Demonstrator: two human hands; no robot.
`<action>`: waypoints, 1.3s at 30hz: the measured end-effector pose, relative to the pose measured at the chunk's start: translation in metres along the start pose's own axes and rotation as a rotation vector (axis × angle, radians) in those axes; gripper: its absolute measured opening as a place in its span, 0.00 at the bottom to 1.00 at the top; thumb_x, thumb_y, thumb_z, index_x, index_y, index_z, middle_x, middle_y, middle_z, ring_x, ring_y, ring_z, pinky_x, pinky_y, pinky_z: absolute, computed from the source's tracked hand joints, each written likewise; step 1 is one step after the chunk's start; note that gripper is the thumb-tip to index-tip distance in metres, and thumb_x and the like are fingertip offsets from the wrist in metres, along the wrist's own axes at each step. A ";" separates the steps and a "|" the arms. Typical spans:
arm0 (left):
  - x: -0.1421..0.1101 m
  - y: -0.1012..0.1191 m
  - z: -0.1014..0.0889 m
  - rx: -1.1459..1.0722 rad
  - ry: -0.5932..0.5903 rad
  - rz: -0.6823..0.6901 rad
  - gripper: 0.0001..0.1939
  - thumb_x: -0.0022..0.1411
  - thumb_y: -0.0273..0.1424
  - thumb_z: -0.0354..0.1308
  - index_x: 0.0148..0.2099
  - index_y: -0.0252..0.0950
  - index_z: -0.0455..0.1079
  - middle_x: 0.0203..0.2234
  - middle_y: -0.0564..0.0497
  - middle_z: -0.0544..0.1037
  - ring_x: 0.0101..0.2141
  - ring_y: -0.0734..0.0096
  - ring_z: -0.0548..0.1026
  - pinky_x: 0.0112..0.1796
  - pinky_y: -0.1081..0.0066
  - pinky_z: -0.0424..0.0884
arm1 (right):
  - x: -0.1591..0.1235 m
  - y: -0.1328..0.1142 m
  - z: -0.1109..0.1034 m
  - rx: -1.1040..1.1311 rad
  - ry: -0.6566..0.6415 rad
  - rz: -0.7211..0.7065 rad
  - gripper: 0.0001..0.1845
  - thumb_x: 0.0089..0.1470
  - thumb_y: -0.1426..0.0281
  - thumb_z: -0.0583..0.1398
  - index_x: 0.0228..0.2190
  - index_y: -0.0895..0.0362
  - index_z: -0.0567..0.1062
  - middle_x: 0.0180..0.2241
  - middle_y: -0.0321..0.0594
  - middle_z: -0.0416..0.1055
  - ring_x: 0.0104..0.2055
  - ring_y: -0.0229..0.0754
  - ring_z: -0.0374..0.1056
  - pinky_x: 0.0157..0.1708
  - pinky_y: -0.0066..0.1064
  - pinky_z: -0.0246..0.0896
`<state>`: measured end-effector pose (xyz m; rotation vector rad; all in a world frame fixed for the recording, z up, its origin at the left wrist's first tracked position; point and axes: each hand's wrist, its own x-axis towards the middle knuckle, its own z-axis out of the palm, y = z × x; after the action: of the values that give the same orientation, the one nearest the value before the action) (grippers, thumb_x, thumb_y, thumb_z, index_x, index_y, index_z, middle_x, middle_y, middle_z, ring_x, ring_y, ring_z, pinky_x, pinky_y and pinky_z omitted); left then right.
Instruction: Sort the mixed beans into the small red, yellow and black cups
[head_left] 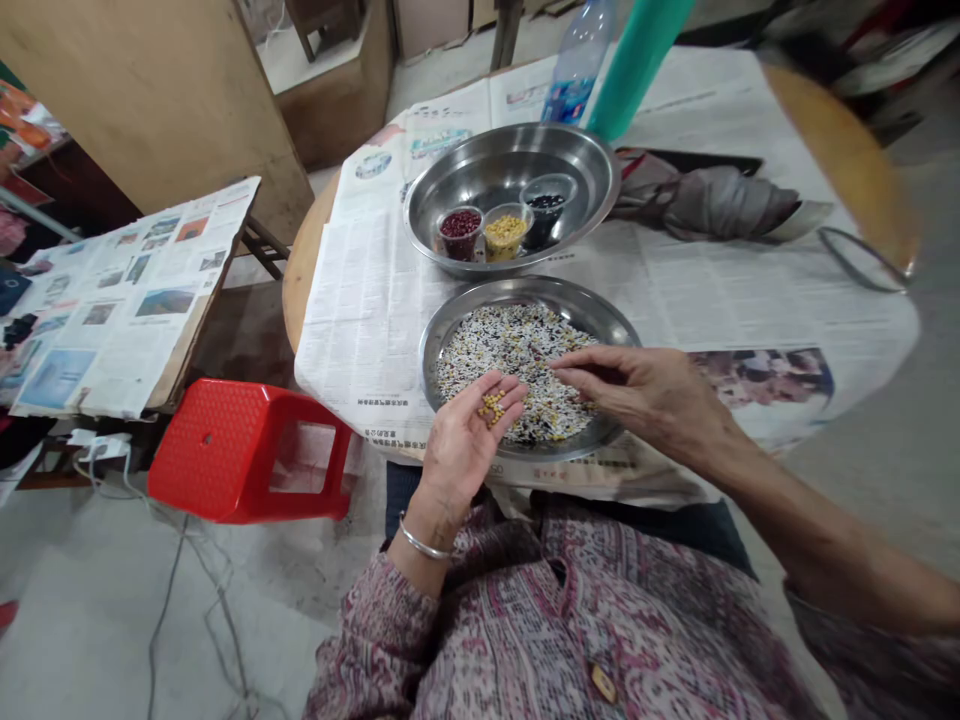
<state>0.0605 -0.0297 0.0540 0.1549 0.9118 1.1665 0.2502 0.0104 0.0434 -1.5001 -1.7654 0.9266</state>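
My left hand (pixel 465 435) is palm up and cupped around a small pile of yellow soybeans (pixel 491 407), over the near left rim of a shallow steel tray (pixel 429 350). Spread across that tray is a mix of white rice grains (pixel 499 340) with dark, yellow and reddish pieces among them. Above its right side, my right hand (pixel 637 390) has thumb and forefinger brought close together in a pinch. Whatever lies between those fingertips is too small to make out.
Behind the tray, a large steel basin (pixel 465 165) holds clear cups of red beans (pixel 460 225), yellow soybeans (pixel 506 232) and black beans (pixel 546 203). A plastic bottle (pixel 577 60), a green pole-like object (pixel 641 65) and a grey cloth bundle (pixel 705 198) are beyond. A red stool (pixel 217 450) stands left.
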 end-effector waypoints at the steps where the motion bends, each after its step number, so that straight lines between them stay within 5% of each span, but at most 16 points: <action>1: 0.000 0.000 0.000 0.001 -0.002 -0.003 0.10 0.69 0.27 0.55 0.44 0.29 0.77 0.45 0.38 0.81 0.57 0.53 0.76 0.63 0.57 0.66 | -0.001 0.000 0.000 0.005 -0.015 -0.025 0.17 0.56 0.53 0.61 0.34 0.52 0.82 0.29 0.41 0.80 0.28 0.45 0.71 0.28 0.38 0.64; 5: 0.002 -0.002 -0.001 0.017 -0.013 0.010 0.10 0.69 0.28 0.55 0.45 0.30 0.78 0.48 0.39 0.80 0.59 0.54 0.74 0.62 0.58 0.66 | -0.005 -0.010 0.014 0.022 -0.134 -0.237 0.13 0.60 0.58 0.60 0.34 0.51 0.81 0.35 0.41 0.81 0.35 0.46 0.75 0.38 0.40 0.70; 10: 0.002 -0.003 -0.004 0.030 -0.032 0.029 0.11 0.70 0.28 0.55 0.47 0.31 0.78 0.51 0.39 0.80 0.61 0.57 0.71 0.62 0.61 0.64 | -0.013 -0.018 0.038 -0.220 -0.059 -0.415 0.13 0.64 0.67 0.55 0.37 0.54 0.80 0.38 0.47 0.80 0.39 0.48 0.75 0.40 0.42 0.70; 20: 0.002 -0.003 -0.001 0.018 -0.007 0.012 0.13 0.71 0.27 0.52 0.44 0.31 0.79 0.49 0.40 0.81 0.61 0.58 0.71 0.63 0.60 0.63 | -0.016 -0.023 0.039 -0.464 -0.096 -0.544 0.13 0.65 0.72 0.53 0.39 0.56 0.78 0.41 0.50 0.78 0.43 0.50 0.74 0.40 0.40 0.70; 33: -0.001 -0.002 0.001 0.024 0.017 0.030 0.12 0.69 0.26 0.53 0.44 0.30 0.79 0.51 0.41 0.80 0.62 0.57 0.70 0.64 0.59 0.63 | -0.016 -0.023 0.043 -0.678 -0.093 -0.719 0.10 0.60 0.79 0.54 0.38 0.60 0.74 0.37 0.48 0.77 0.35 0.44 0.71 0.35 0.35 0.63; 39: 0.002 -0.004 -0.004 0.021 -0.011 0.025 0.12 0.70 0.26 0.54 0.46 0.30 0.78 0.50 0.41 0.80 0.61 0.57 0.72 0.63 0.60 0.65 | -0.011 -0.024 0.042 -0.699 0.019 -0.768 0.11 0.64 0.75 0.53 0.34 0.60 0.74 0.32 0.44 0.75 0.32 0.41 0.69 0.32 0.33 0.59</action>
<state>0.0609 -0.0315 0.0484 0.1901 0.9154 1.1783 0.2040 -0.0080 0.0398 -0.9900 -2.5060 -0.1106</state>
